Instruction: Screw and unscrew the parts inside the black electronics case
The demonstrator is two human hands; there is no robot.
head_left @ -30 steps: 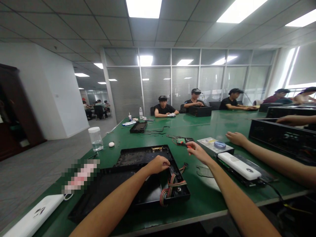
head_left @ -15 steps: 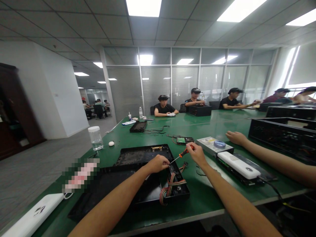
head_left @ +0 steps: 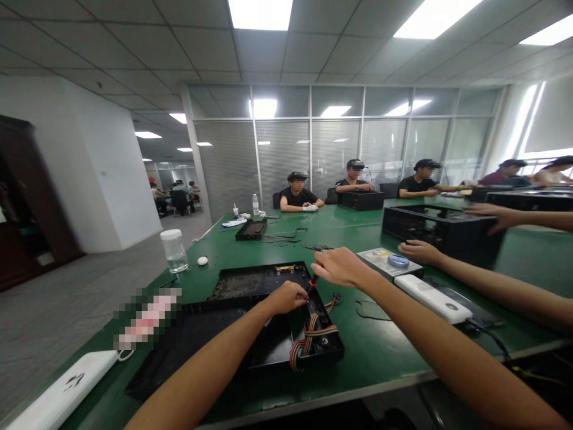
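Note:
My right hand (head_left: 335, 267) is wrapped round the handle of a screwdriver (head_left: 312, 283) with orange and black on it. The screwdriver stands nearly upright over the right side of an open black metal case (head_left: 210, 327). Close by its lower end, my left hand (head_left: 289, 297) is closed with fingertips pinched at the case's inner edge; whatever they hold is hidden. A striped ribbon cable (head_left: 308, 337) loops over the case's front right corner. Behind lies a dusty black panel (head_left: 246, 283) with a brass-coloured piece (head_left: 285, 269) near its far edge.
To the right are a silver boxed unit (head_left: 380, 263) with a blue roll (head_left: 398, 261) on it, and a white power bank (head_left: 430, 297). A co-worker's arms reach beside a large black computer case (head_left: 439, 230). A clear jar (head_left: 173, 254) stands left, above a white device (head_left: 67, 388).
My right hand has moved left over the case, bringing the screwdriver from slanted to nearly upright. My left hand stays put. The co-worker's black computer case has shifted left and turned.

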